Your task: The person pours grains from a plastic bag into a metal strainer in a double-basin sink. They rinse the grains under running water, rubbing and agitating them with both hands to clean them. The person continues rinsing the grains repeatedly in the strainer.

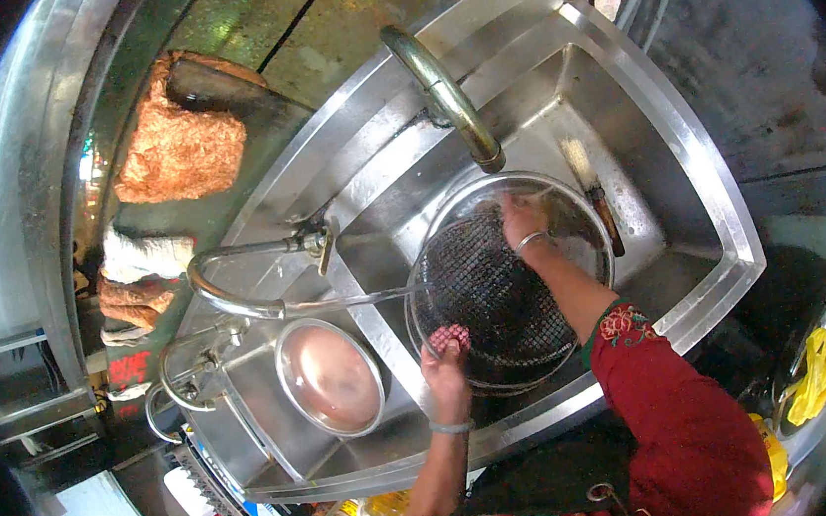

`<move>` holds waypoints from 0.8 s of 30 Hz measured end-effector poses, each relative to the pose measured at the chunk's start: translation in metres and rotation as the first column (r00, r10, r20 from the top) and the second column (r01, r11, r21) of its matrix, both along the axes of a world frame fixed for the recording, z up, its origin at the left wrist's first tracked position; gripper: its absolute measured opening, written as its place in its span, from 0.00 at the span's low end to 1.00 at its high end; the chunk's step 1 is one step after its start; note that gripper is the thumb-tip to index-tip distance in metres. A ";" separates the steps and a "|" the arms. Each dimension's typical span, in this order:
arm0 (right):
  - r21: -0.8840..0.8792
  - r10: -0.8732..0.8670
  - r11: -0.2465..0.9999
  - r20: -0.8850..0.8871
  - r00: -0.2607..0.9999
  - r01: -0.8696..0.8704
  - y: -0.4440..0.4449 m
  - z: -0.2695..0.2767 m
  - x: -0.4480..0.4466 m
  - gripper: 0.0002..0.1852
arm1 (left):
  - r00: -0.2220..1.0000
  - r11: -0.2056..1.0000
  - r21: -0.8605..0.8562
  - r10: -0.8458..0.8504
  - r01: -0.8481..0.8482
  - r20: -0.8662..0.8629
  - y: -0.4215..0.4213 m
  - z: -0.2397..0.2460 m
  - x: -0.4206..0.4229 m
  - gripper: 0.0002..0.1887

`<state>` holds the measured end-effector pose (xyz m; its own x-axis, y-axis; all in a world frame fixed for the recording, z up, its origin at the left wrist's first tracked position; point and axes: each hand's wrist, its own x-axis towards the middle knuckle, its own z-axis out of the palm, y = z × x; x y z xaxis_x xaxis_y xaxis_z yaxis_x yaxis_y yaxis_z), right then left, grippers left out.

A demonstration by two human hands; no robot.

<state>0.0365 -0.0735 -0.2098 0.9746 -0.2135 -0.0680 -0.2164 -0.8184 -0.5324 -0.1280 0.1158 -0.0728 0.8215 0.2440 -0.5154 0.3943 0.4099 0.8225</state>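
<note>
A round black wire-mesh strainer (487, 288) sits tilted in a wide metal basin (600, 240), inside the right sink compartment. At the near left of the mesh, my left hand (445, 378) pinches a pink checkered pad (450, 338), thumb on top, against the rim. My right hand (523, 217) reaches into the basin by the far edge of the mesh; its fingertips are blurred, so a hold cannot be made out. From a curved faucet (238, 304) on the left, a stream of water (357, 300) runs onto the mesh.
Another faucet (454, 101) hangs over the basin's far side. A wooden-handled brush (593, 196) lies on the sink floor at right. A bowl of cloudy pinkish liquid (330, 378) stands in the left compartment. Orange-brown cloth (182, 149) lies beyond the sink; a yellow bag (816, 376) is at right.
</note>
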 end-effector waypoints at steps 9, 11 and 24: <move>0.082 0.587 0.797 0.131 0.799 -0.598 0.081 0.081 -0.041 0.09 | 0.996 1.000 0.006 0.004 -0.003 -0.091 0.003 -0.007 0.005 0.11; -0.014 0.289 0.957 0.010 0.957 -0.289 0.044 0.053 -0.016 0.10 | 0.999 1.000 -0.002 -0.005 0.005 -0.052 0.002 -0.007 0.005 0.11; 0.167 0.548 0.827 -0.024 0.836 -0.537 0.124 0.089 -0.023 0.11 | 1.000 0.998 0.065 -0.023 0.022 0.009 0.005 -0.022 0.009 0.08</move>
